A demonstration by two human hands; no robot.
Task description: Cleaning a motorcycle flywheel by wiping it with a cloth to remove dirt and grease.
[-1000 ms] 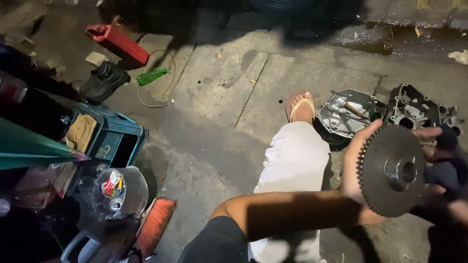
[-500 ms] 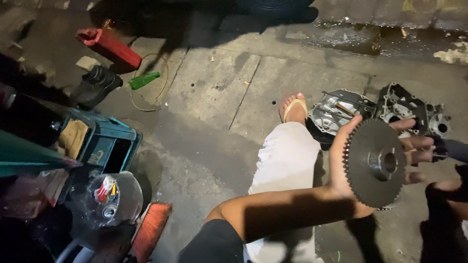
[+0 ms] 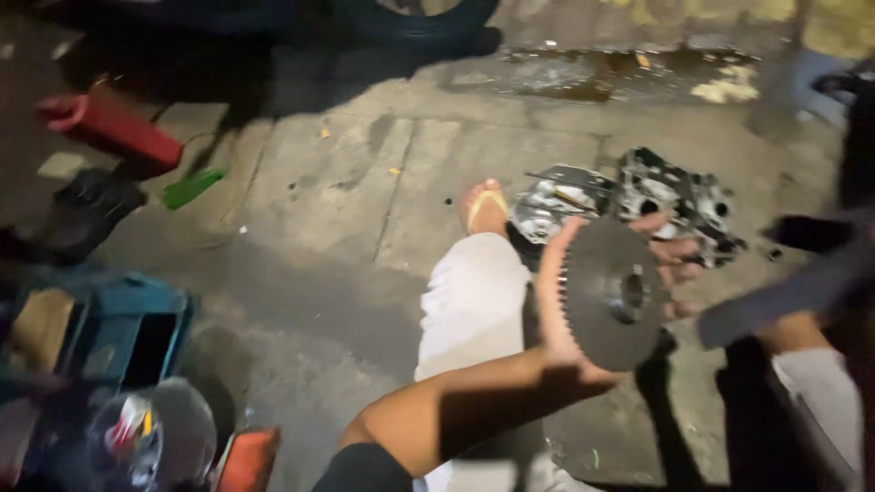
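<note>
My left hand [image 3: 558, 305] holds a dark round toothed sprocket [image 3: 615, 293] upright by its rim, thumb on the near edge and fingers curled behind the far edge. It hangs above my leg in white trousers [image 3: 474, 314], whose foot wears a yellow sandal [image 3: 486, 208]. Just beyond the sprocket two metal engine casing halves [image 3: 638, 200] lie on the concrete. My right hand [image 3: 788, 305] is a dark motion-blurred shape at the right edge; what it holds is unclear.
A teal crate [image 3: 118, 333] and a round container with small parts [image 3: 150, 437] stand at the lower left. A red cylinder [image 3: 114, 132], a green bottle [image 3: 193, 189] and a black shoe [image 3: 82, 214] lie at the upper left. A wet patch [image 3: 602, 77] runs along the far wall.
The view has swung so the ground scene slid left. The sprocket stays in my left hand and has drifted left, nearer my leg. The right side has become blurred with motion.
</note>
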